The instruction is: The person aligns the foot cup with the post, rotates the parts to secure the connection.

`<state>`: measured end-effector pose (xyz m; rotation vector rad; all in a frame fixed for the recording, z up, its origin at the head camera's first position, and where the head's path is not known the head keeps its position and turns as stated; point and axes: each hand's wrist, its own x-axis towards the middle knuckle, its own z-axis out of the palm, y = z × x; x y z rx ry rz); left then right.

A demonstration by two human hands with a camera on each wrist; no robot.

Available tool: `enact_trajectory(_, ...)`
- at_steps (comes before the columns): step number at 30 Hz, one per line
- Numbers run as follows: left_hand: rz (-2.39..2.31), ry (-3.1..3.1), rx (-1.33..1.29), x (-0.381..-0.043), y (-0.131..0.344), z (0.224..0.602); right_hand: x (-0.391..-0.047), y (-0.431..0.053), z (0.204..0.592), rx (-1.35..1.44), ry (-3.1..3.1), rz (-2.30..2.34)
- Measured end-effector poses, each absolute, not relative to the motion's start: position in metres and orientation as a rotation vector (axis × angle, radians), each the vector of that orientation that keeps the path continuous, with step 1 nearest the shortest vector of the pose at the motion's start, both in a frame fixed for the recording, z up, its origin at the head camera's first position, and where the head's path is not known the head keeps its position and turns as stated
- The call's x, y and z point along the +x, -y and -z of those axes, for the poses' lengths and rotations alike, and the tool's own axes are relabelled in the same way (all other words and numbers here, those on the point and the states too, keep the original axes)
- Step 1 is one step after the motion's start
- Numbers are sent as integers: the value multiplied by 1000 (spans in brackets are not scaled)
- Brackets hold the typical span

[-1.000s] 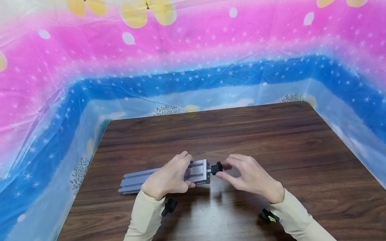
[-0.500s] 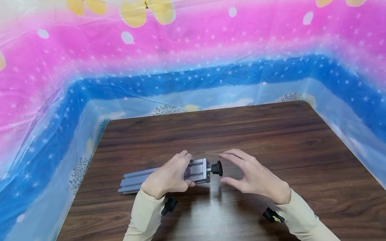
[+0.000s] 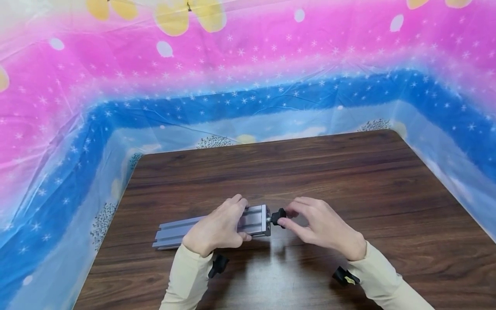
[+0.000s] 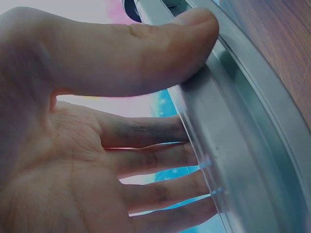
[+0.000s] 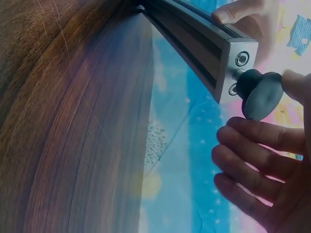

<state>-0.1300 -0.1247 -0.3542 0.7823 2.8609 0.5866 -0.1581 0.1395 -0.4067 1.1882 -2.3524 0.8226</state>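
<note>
An aluminium extrusion profile (image 3: 253,221) with slots along its sides lies toward the front of the table. My left hand (image 3: 217,228) grips it from above, the thumb on the near side and the fingers on the far side; in the left wrist view the thumb (image 4: 146,56) presses on the profile's edge. From the profile's right end plate (image 5: 238,65) sticks out a black levelling foot (image 5: 262,97) on a short metal stem. My right hand (image 3: 323,226) pinches the rim of its round base between thumb and index finger. The other right-hand fingers (image 5: 252,160) touch nothing.
The dark wood-grain table (image 3: 290,168) extends behind and to both sides of the hands. A pink and blue patterned cloth (image 3: 248,94) hangs around its far and side edges. Black camera mounts (image 3: 218,265) sit under both wrists.
Half a second ago my right hand was spread apart from the levelling foot; now its thumb and index finger are back on the rim. The left hand and profile stay put.
</note>
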Motion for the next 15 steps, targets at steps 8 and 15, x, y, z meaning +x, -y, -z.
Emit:
enact_trajectory(8,-588,-2858,790,-130,124,354,-156,-143,404,1125,2470,-839)
enact_trajectory(15,-576,-2862,789,-130,125,354,-152,-150,403,1267,2343,-893)
